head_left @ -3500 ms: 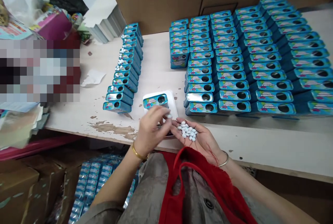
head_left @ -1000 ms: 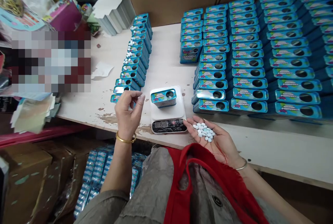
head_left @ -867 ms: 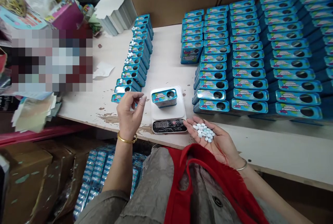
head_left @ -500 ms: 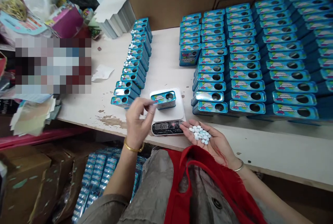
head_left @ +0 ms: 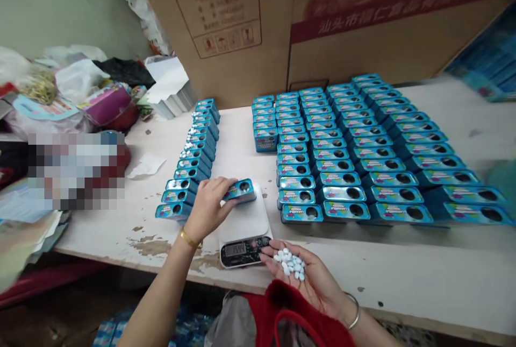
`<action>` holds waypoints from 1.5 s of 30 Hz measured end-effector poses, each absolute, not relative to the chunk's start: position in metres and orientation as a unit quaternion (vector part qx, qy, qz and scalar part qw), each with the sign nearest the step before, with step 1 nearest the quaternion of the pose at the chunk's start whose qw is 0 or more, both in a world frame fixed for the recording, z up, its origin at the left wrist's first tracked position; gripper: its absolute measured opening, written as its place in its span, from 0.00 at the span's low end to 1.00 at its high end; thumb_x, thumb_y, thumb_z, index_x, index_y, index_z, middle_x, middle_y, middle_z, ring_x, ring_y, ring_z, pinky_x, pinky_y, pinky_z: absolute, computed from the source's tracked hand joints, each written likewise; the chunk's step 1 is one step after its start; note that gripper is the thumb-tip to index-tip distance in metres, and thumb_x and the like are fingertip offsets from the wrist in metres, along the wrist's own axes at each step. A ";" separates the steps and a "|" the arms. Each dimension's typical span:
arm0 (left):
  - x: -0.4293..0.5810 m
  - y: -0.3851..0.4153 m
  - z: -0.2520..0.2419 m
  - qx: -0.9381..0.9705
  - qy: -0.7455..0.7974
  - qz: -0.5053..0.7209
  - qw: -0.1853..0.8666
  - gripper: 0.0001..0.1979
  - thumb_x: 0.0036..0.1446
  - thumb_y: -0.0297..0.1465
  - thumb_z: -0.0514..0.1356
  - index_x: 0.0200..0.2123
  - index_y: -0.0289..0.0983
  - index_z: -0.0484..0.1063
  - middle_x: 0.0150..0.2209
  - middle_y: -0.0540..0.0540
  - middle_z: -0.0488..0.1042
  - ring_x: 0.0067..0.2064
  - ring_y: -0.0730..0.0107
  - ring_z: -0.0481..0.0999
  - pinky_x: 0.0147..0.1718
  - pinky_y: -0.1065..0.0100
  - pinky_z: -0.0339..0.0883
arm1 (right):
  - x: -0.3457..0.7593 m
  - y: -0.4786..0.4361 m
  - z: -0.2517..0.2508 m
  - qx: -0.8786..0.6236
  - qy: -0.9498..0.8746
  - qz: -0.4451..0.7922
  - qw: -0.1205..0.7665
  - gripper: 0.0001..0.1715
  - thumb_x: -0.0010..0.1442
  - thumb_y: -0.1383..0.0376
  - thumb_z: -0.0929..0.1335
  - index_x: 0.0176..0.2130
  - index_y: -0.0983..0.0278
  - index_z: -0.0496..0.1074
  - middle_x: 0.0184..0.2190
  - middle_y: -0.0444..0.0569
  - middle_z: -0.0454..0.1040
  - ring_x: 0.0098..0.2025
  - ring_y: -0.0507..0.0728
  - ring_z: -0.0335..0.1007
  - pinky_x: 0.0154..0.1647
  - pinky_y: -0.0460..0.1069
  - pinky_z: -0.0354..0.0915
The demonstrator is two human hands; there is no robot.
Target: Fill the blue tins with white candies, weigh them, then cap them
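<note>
My left hand grips the left end of a blue candy tin, fingers over its far side and thumb at the near side. The tin is at the white plate of a kitchen scale; whether it still touches the plate I cannot tell. The scale's display seems to read 1544, perhaps with a decimal point. Palm up, my right hand is cupped under a small heap of white and pale blue candies, close to the scale's right front corner.
A row of blue tins stands left of the scale, several with candies on top. Many more tins with round openings fill the right. Large cardboard boxes back the worn white table. Bags and papers clutter the left.
My left hand has moved from just beside the tin to a grip on its left end. My right hand still holds the candies. The camera view has tilted upward.
</note>
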State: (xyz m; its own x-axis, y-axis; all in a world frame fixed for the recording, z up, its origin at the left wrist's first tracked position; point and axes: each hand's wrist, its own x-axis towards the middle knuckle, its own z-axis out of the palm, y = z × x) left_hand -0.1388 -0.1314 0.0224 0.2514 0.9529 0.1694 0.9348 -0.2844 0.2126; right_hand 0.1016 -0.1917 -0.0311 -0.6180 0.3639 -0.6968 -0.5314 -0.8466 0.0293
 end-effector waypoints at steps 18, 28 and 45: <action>-0.133 -0.078 0.006 0.756 0.616 0.212 -0.064 0.20 0.58 0.39 0.57 0.51 0.38 0.63 0.52 0.40 0.66 0.55 0.61 0.64 0.53 0.60 0.53 | 0.114 -0.183 -0.033 -0.386 0.128 0.876 0.260 0.12 0.56 0.72 0.67 0.41 0.73 0.74 0.43 0.61 0.78 0.48 0.61 0.74 0.49 0.51 0.71; -0.223 -0.237 0.001 0.645 0.748 0.046 -0.148 0.10 0.54 0.37 0.61 0.40 0.43 0.70 0.57 0.40 0.64 0.58 0.48 0.60 0.51 0.49 0.53 | 0.106 -0.193 -0.028 -0.387 0.111 0.888 0.220 0.13 0.57 0.73 0.65 0.43 0.74 0.72 0.45 0.64 0.76 0.50 0.63 0.72 0.49 0.52 0.71; -0.108 -0.150 0.040 0.842 0.538 -0.017 -0.010 0.08 0.61 0.34 0.53 0.36 0.36 0.69 0.40 0.43 0.71 0.39 0.65 0.71 0.36 0.65 0.63 | 0.117 -0.202 -0.016 -0.388 0.073 0.882 0.259 0.13 0.57 0.71 0.65 0.42 0.73 0.73 0.40 0.60 0.79 0.43 0.59 0.77 0.44 0.48 0.73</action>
State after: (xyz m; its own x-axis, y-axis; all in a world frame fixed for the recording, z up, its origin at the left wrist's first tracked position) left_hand -0.1082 -0.1501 0.0402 0.4197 0.9075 -0.0178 0.9068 -0.4201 -0.0350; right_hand 0.1166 -0.2021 -0.0164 -0.5649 0.4005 -0.7215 -0.5131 -0.8552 -0.0730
